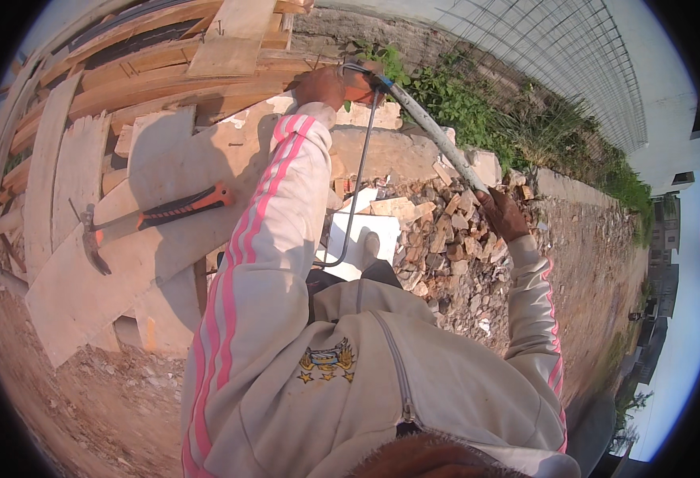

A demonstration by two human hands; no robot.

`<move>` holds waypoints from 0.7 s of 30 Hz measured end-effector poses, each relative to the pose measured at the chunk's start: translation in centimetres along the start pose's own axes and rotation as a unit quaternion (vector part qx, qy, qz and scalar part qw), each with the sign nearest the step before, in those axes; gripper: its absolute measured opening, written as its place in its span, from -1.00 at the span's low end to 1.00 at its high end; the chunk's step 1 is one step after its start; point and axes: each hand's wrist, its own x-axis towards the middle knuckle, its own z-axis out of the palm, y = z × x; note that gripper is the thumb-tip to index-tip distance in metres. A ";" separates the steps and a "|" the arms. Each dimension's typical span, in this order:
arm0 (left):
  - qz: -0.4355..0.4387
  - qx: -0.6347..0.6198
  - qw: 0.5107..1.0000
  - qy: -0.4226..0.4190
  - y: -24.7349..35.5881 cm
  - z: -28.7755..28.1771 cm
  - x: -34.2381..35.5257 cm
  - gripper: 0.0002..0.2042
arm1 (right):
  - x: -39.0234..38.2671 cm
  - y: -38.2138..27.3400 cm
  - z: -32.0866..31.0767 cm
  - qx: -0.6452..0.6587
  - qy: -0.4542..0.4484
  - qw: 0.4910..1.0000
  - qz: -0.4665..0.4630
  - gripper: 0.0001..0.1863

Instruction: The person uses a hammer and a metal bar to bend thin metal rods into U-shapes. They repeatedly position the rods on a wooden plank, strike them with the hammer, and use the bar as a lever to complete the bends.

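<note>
At the left of the frame a hammer (147,219) with an orange and black grip lies on a pale board (174,171), its claw head low toward the left edge, well apart from both hands. Stacked planks (158,68) fill the upper left behind it. Near the top centre the left hand (322,85), at the end of a cream sleeve with pink stripes, is closed around the upper end of a grey pipe (433,134). A thin bent rod (356,187) hangs from that end down to the middle of the frame, over a white slab (362,239). The pipe slopes down to the right, where the right hand (503,213) grips its lower end above a heap of rubble (445,247). Weeds (477,103) and a wire mesh (573,56) fill the upper right.
</note>
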 end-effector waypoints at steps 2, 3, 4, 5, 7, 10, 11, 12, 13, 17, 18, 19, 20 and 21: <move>0.015 0.009 1.000 0.023 -1.0 0.4 0.1 -0.71 | 0.7 -0.1 -0.8 -0.045 0.017 0.999 -0.021 -0.26; 0.025 0.013 0.999 0.033 -1.2 0.7 0.5 -0.71 | 0.8 0.7 -0.3 -0.059 0.045 0.996 -0.048 -0.24; 0.004 0.014 1.000 0.024 -0.8 0.3 0.2 -0.71 | 0.5 0.5 -0.1 -0.045 0.034 0.998 -0.024 -0.24; -0.016 0.016 1.000 0.014 -0.4 -0.1 0.0 -0.72 | 0.2 -0.1 0.2 -0.031 0.023 0.999 0.000 -0.25; -0.015 0.026 0.999 0.018 -0.4 -0.2 -0.4 -0.72 | 0.0 -0.5 0.5 -0.049 0.020 0.999 0.008 -0.25; 0.020 0.040 0.998 0.047 -1.2 0.6 0.0 -0.70 | -0.6 -0.3 2.2 -0.042 0.068 0.997 -0.015 -0.24; 0.009 0.036 0.998 0.041 -0.9 0.6 0.0 -0.69 | -0.5 -0.1 2.6 -0.058 0.067 0.996 0.001 -0.24; -0.001 0.032 0.999 0.035 -0.7 0.5 0.1 -0.69 | -0.7 -0.2 2.8 -0.057 0.072 0.996 0.005 -0.24; 0.000 0.037 0.999 0.031 -1.0 0.6 0.3 -0.68 | -0.8 -0.7 3.1 -0.056 0.076 0.995 0.007 -0.24; 0.025 0.038 0.998 0.032 -1.4 1.1 0.8 -0.68 | -2.1 -2.0 4.3 -0.052 0.105 0.993 0.006 -0.25; 0.036 0.033 0.998 0.037 -1.3 1.2 0.8 -0.68 | -2.5 -2.3 4.6 -0.047 0.105 0.993 0.016 -0.25; 0.035 0.036 0.998 0.029 -1.3 1.4 0.7 -0.68 | -3.1 -2.2 5.5 -0.047 0.129 0.990 0.014 -0.26; 0.032 0.044 0.998 0.022 -1.4 1.4 0.8 -0.67 | -3.5 -1.7 6.9 -0.044 0.150 0.988 0.008 -0.27; 0.028 0.052 0.998 0.015 -1.4 1.4 0.8 -0.66 | -3.6 -1.6 7.8 -0.040 0.170 0.985 0.002 -0.28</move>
